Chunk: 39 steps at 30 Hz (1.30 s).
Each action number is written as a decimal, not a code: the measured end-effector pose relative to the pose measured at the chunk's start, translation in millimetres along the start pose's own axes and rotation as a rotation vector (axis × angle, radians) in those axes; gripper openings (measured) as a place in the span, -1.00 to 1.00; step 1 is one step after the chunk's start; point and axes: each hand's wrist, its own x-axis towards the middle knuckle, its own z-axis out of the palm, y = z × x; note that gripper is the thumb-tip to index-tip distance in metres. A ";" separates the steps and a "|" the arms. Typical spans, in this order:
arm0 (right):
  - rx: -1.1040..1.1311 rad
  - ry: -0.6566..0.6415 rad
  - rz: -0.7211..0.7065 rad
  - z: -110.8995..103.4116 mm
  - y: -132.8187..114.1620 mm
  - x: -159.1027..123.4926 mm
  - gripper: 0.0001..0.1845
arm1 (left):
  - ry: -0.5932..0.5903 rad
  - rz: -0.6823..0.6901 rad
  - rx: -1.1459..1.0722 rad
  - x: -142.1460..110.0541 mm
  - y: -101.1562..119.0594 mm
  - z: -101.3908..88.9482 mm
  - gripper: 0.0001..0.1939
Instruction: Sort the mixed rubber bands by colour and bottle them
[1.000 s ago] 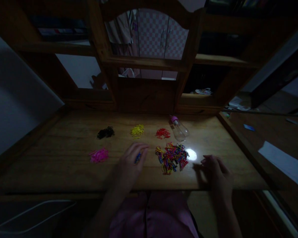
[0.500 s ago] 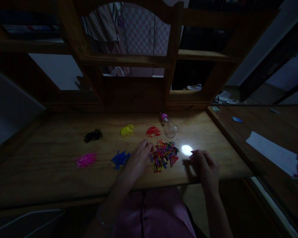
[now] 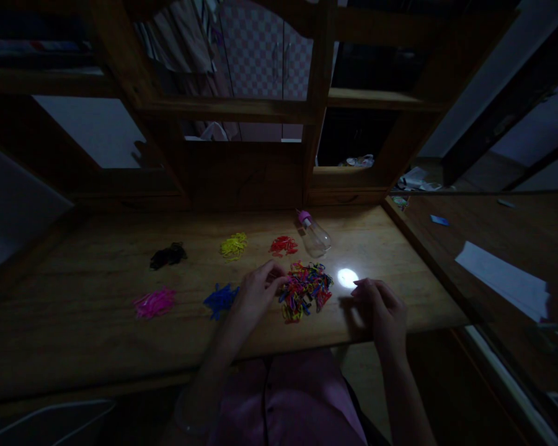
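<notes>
A mixed pile of small coloured band-like pieces (image 3: 307, 292) lies on the wooden desk between my hands. My left hand (image 3: 260, 286) reaches its left edge, thumb and forefinger brought together there; I cannot make out what is in the pinch. To the right of the pile, my right hand (image 3: 384, 305) is just above the desk with fingertips pressed together, their contents too small to tell. Sorted heaps lie around: blue (image 3: 221, 300) beside my left wrist, pink (image 3: 154, 303) farther left, black (image 3: 168, 255), yellow (image 3: 233, 246) and red (image 3: 283, 245) behind.
A clear bulb-shaped bottle with a pink cap (image 3: 315, 234) lies behind the mixed pile. A bright light spot falls near my right fingertips. Wooden shelving (image 3: 246, 176) rises at the back. White paper (image 3: 502, 279) and a blue card (image 3: 439, 220) lie on the right-hand surface.
My left hand has shifted slightly, its thumb now showing against the forefinger at the pile's edge. My right hand is nearly still. The whole view has moved a little.
</notes>
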 end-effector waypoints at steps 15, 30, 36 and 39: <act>-0.147 -0.151 -0.124 4.9 -0.4 -3.8 -0.80 | 0.132 -0.201 -0.370 -16.2 17.9 -3.4 -0.69; -0.491 -0.406 -0.433 31.6 -2.4 -4.5 -0.91 | 0.044 -0.552 -1.251 -53.3 18.6 6.0 -0.79; -0.261 -0.351 -0.272 22.7 -13.8 -11.2 -0.84 | 0.020 -0.592 -1.452 -53.4 20.4 15.6 -0.68; -0.116 -0.312 -0.158 22.4 -18.4 -14.3 -0.81 | 0.004 -0.578 -1.490 -50.9 20.6 24.9 -0.66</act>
